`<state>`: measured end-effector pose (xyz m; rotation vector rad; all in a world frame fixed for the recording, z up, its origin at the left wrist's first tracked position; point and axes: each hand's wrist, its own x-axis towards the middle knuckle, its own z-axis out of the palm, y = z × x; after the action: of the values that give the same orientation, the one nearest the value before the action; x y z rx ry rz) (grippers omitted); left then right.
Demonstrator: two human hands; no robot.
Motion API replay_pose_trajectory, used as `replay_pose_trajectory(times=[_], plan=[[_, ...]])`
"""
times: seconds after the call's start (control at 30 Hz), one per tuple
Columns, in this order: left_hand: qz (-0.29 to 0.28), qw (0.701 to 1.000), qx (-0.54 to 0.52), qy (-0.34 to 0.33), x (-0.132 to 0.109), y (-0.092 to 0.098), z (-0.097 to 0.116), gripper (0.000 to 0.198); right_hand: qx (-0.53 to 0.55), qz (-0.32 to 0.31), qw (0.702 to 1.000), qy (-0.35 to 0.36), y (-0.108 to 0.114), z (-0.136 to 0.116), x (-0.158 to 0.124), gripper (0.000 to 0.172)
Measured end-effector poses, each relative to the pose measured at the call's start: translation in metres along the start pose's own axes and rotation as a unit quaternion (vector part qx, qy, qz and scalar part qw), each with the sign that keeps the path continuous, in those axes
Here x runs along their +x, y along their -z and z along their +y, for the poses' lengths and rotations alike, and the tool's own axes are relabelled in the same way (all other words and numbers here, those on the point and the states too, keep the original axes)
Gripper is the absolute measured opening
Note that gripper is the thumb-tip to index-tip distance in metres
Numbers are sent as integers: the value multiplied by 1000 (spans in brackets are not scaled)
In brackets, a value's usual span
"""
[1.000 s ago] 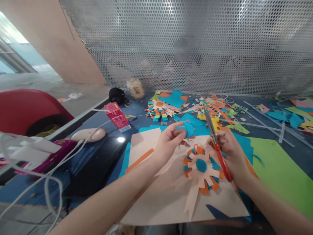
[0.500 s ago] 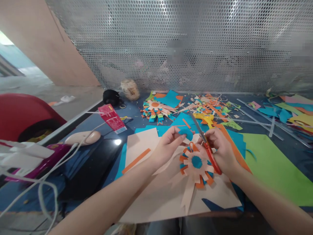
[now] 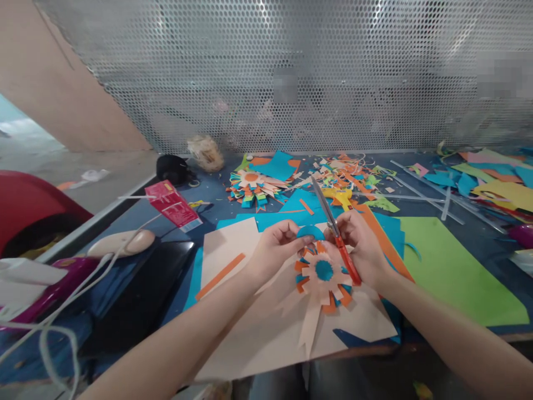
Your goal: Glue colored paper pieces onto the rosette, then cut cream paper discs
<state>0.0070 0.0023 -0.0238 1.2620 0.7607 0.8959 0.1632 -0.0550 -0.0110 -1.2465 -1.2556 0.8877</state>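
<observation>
My left hand (image 3: 280,244) pinches a round piece of blue paper (image 3: 310,232) between thumb and fingers. Scissors with red handles (image 3: 346,256) are held in my right hand (image 3: 361,247), blades pointing up and away; the right fingertips come close to the disc's right edge, and I cannot tell if they touch it. Just below the hands lies a paper rosette (image 3: 323,270) with a blue centre, peach and orange tabs, and peach ribbon tails. Under it is a large peach sheet (image 3: 258,344).
A finished-looking rosette (image 3: 252,179), paper scraps (image 3: 345,166) and a yellow glue gun (image 3: 339,195) lie beyond. Green paper (image 3: 462,272) and clear glue sticks (image 3: 447,203) are at right. At left are a black tablet-like slab (image 3: 141,300), a computer mouse (image 3: 122,243), cables and a pink carton (image 3: 172,205).
The blue disc has turned flatter, and my right fingertips have come nearer to it. The scissors stay in my right hand. The whole view has shifted a little, moving things leftward.
</observation>
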Motion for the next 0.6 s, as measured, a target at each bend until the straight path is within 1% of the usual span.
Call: replay_pose_trajectory(times=[0.07, 0.23, 0.37, 0.43, 0.53, 0.6], plan=[[-12, 1000, -11, 8, 0, 0, -1, 40, 9, 5, 1000, -4, -1, -2, 0, 32], [-88, 994, -61, 37, -1, 1, -2, 27, 6, 20, 1000, 5, 2, -3, 2, 32], [-123, 983, -116, 67, -1, 3, 0, 23, 19, 22, 999, 13, 7, -3, 5, 35], [-120, 982, -129, 71, -1, 3, 2, 22, 29, 17, 999, 12, 9, -3, 6, 36], [-90, 982, -153, 68, 0, 3, 6, 21, 38, 11, 999, 6, 8, -3, 6, 36], [-72, 982, -160, 65, 0, 2, 7, 24, 40, 9, 999, 3, 7, -2, 6, 35]])
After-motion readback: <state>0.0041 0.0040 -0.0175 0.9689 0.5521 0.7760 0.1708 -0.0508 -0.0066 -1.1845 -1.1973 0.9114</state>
